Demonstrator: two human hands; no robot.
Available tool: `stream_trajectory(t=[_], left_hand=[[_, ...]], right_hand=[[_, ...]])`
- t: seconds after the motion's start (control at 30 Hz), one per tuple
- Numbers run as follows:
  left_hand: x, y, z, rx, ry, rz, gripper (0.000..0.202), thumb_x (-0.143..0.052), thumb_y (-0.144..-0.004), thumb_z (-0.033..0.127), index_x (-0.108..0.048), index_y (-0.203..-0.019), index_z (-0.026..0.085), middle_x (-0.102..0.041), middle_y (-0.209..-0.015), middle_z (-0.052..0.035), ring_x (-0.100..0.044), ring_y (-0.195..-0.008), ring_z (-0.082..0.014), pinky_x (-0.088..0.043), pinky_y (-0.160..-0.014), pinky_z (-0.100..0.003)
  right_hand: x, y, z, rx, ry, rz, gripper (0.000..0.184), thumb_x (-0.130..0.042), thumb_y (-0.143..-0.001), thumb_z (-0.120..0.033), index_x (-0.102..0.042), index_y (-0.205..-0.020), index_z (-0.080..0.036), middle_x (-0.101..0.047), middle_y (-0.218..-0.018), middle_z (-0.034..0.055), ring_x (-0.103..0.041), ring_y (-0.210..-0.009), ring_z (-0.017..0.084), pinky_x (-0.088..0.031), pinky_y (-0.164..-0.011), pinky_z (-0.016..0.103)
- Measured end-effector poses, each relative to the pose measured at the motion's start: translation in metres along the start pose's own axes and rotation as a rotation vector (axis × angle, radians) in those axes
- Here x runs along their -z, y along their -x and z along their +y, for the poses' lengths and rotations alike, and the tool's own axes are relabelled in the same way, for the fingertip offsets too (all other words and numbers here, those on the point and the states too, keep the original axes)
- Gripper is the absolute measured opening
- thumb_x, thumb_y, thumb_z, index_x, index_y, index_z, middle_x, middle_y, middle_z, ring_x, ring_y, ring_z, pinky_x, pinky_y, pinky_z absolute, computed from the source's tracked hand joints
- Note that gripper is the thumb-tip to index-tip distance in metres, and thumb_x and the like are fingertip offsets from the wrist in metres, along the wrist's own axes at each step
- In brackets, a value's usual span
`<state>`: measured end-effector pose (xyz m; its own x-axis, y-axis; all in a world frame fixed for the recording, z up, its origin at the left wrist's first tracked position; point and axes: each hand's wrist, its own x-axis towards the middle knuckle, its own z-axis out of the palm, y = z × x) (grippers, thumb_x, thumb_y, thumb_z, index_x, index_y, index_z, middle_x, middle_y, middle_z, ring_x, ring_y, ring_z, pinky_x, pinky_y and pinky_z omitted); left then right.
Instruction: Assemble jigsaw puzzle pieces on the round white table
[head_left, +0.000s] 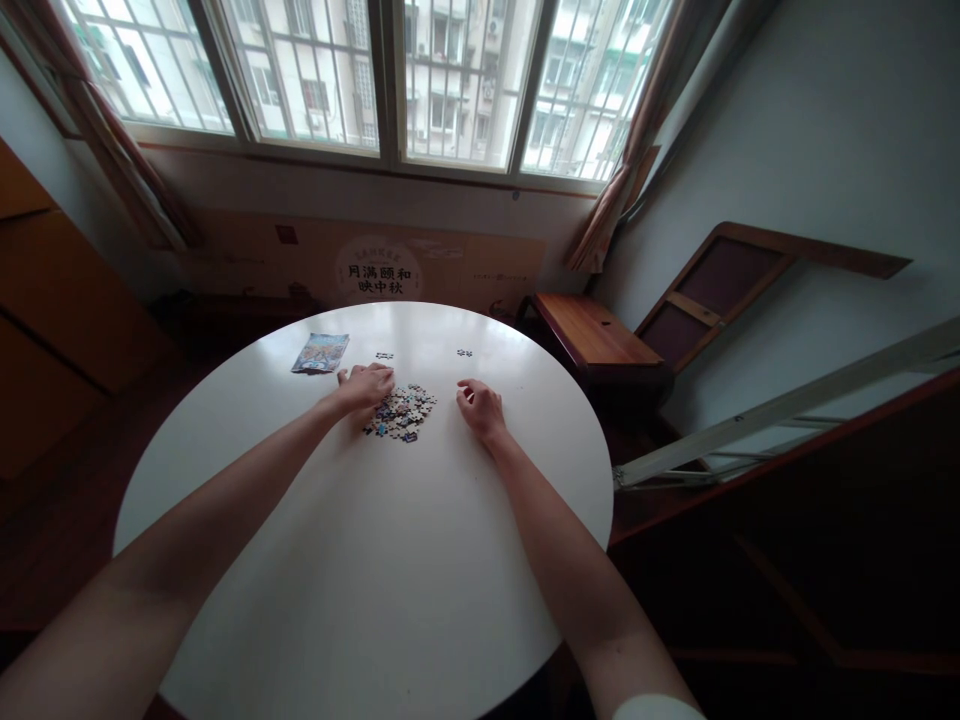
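A loose heap of jigsaw puzzle pieces (405, 410) lies on the round white table (375, 560). At the heap's upper left edge is my left hand (366, 385), palm down with its fingers apart, touching or just over the pieces. My right hand (482, 408) rests to the right of the heap, apart from it, with fingers curled in and thumb close to the index finger. Whether a piece sits between those fingertips is too small to tell. Beyond the hands lie two small groups of pieces, a left group (385, 356) and a right group (465, 352).
A printed picture packet (321, 353) lies at the table's far left. Past the far right edge stands a low wooden stand (596, 332). Behind the table, a printed cardboard panel (450, 262) leans below the barred window (457, 80). A metal ladder-like frame (750, 425) slants at the right.
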<state>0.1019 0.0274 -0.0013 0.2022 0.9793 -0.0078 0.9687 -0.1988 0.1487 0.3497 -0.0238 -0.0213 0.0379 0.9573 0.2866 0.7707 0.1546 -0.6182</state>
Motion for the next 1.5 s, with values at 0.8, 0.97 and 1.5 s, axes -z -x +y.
stream_trajectory(t=[0.8,0.97,1.5], left_hand=[[-0.016,-0.016,0.016,0.025,0.071,0.107,0.049,-0.035,-0.085,0.054,-0.060,-0.118,0.026,-0.045,-0.142,-0.0064,-0.036,-0.124,-0.0351,-0.020,-0.100,-0.054],[-0.020,-0.027,0.026,0.114,0.090,0.053,0.062,-0.029,-0.084,0.061,-0.050,-0.130,0.025,-0.037,-0.147,-0.0080,-0.031,-0.127,-0.0385,-0.019,-0.100,-0.059],[-0.017,-0.026,0.036,0.155,0.085,0.108,0.066,-0.030,-0.085,0.061,-0.041,-0.139,0.023,-0.033,-0.148,-0.0121,-0.033,-0.125,-0.0404,-0.027,-0.096,-0.059]], right_hand=[[0.001,0.001,-0.002,-0.004,-0.005,-0.015,0.026,-0.050,-0.085,-0.027,-0.062,-0.108,-0.023,-0.069,-0.090,0.0009,-0.062,-0.080,0.016,-0.037,-0.090,0.036],[0.001,0.001,-0.002,-0.011,-0.001,-0.015,0.026,-0.050,-0.085,-0.027,-0.062,-0.108,-0.024,-0.069,-0.090,0.0007,-0.062,-0.081,0.016,-0.037,-0.090,0.036],[0.002,0.002,-0.004,-0.002,0.001,-0.026,0.026,-0.050,-0.085,-0.026,-0.062,-0.108,-0.023,-0.068,-0.089,0.0010,-0.062,-0.082,0.017,-0.036,-0.090,0.037]])
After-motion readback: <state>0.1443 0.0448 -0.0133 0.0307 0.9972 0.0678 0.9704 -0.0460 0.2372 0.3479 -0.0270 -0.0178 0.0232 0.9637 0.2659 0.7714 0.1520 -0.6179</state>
